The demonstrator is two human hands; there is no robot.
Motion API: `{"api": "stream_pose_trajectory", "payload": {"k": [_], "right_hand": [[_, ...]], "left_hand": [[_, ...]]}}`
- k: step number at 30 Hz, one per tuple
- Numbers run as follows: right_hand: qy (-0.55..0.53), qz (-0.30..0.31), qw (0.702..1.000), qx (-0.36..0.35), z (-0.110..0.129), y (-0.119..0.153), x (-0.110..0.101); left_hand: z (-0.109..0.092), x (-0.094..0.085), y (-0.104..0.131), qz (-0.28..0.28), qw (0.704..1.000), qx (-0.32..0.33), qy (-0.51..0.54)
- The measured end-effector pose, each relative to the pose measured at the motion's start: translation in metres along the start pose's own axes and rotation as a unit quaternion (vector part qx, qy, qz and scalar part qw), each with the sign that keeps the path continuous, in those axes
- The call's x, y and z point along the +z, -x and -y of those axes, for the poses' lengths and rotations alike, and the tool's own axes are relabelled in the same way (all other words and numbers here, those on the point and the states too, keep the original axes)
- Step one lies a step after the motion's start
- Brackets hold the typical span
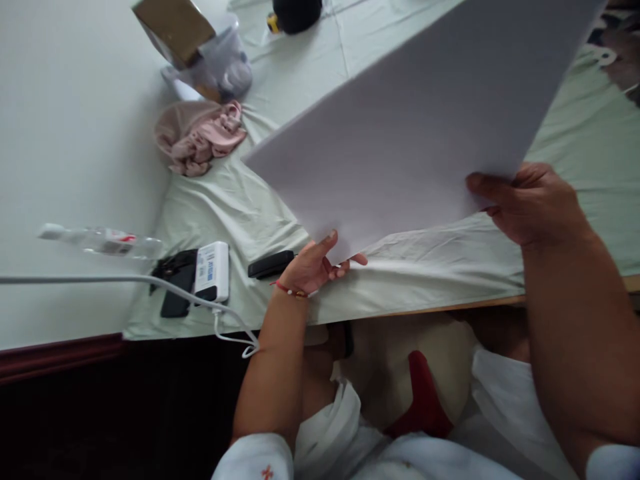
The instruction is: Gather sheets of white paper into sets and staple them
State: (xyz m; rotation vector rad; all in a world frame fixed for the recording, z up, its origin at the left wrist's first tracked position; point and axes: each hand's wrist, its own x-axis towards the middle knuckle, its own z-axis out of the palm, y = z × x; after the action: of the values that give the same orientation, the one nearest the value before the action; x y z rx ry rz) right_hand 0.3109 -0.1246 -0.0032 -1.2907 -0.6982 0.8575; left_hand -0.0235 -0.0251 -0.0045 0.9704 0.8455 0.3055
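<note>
A large blank white sheet of paper [400, 133] is held up tilted above the cloth-covered table. My right hand [537, 203] pinches its near right edge, thumb on top and fingers underneath. At the sheet's lower left corner is my left hand [317, 267], thumb at the edge and fingers partly hidden beneath the paper. A red string bracelet circles the left wrist. Just left of that hand, a slim black object [271, 265] lies on the cloth.
Along the left side are a clear plastic bottle [113, 241], a black phone-like object [177, 287], a white boxy device [212, 270] with a cable, and pink fabric [205, 137]. Farther back stand a cardboard box [175, 30], a plastic container [230, 63] and a black round object [297, 13].
</note>
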Motion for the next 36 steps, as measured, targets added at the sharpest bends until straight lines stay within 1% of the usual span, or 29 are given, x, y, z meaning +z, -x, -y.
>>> {"api": "stream_pose_trajectory", "payload": {"k": [5,10,16,18,22,25,28,32,36], "right_hand": [[0.005,0.013,1.0,0.0,-0.001,0.0,0.0],[0.004,0.01,0.999,0.033,0.001,0.0,0.0],[0.008,-0.011,0.999,0.048,0.003,0.0,0.004],[0.006,-0.011,0.999,0.043,0.003,0.001,0.005],[0.005,-0.011,0.999,0.037,0.002,0.001,0.004],[0.003,-0.01,0.999,0.04,-0.001,0.0,0.003],[-0.013,-0.008,0.999,0.042,-0.003,-0.001,0.003],[-0.016,-0.012,0.998,0.054,-0.002,0.001,0.007],[-0.007,-0.009,0.995,0.097,0.003,0.004,0.005]], "left_hand": [[0.004,0.003,-0.001,-0.059,0.995,0.076,-0.014],[0.006,0.003,0.001,-0.064,0.992,0.096,-0.048],[0.006,0.004,0.005,-0.042,0.991,0.092,-0.088],[0.006,0.006,0.005,-0.048,0.992,0.084,-0.086],[0.005,0.007,0.005,-0.08,0.992,0.065,-0.074],[0.004,0.007,0.005,-0.085,0.991,0.061,-0.081],[0.003,0.006,0.005,-0.083,0.991,0.065,-0.088],[0.003,0.003,0.008,-0.061,0.989,0.085,-0.104],[0.006,-0.002,0.011,-0.046,0.986,0.106,-0.117]]}}
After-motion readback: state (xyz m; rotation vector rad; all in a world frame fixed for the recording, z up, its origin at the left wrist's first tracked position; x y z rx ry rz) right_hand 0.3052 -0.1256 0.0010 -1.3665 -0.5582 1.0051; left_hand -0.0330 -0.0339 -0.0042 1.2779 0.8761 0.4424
